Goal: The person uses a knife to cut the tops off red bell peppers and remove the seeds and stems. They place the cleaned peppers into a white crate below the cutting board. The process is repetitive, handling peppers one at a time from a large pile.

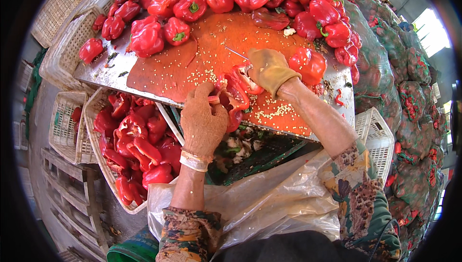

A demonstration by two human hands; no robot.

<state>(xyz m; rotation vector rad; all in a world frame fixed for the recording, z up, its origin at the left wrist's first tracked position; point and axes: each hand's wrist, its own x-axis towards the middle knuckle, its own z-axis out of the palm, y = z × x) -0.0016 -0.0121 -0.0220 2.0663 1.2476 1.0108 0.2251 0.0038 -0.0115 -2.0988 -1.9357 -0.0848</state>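
My left hand [204, 121], in a knit work glove, grips an opened red bell pepper [236, 94] at the near edge of an orange-stained cutting board [158, 68]. My right hand [270, 70], in a yellowish glove, is closed around a knife, mostly hidden; its thin blade [236, 52] points to the upper left, above the pepper. The pepper's pale inner ribs show between my hands. Loose pepper seeds [281, 112] are scattered over the board. A whole red bell pepper [308, 66] lies just right of my right hand.
Whole red peppers [190, 8] are heaped along the far side. Cut peppers fill a white plastic crate [94, 146] at lower left. A dark crate [267, 157] with cores and scraps stands below the board. Mesh sacks [375, 63] are stacked at right; a wooden pallet [72, 193] lies at left.
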